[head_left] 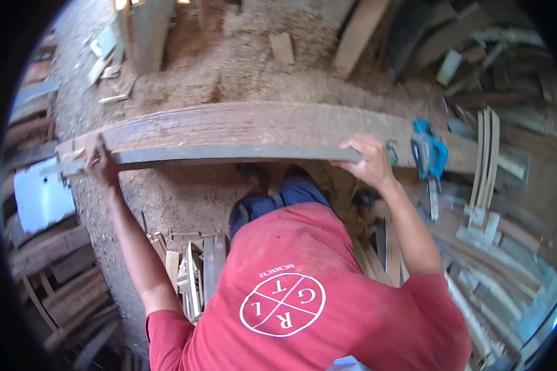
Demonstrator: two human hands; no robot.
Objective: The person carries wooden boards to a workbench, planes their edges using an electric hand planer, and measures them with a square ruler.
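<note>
A long, narrow grey wooden strip point(229, 152) lies along the near edge of a wide wooden plank point(260, 123). Around the strip's left part, close to its end, my left hand point(102, 166) is closed, one finger pointing forward over the plank. My right hand point(370, 159) grips the strip's right end, its fingers bent over the top. To the right of my right hand, a blue power tool point(428, 151) rests on the plank, with a long narrow part pointing towards me.
Wood scraps point(65, 250) are piled at the left, near a pale sheet point(43, 195). More boards point(486, 161) and offcuts lie at the right. Sawdust covers the ground beyond the plank, where an upright post point(150, 37) and a slanting beam point(365, 37) stand.
</note>
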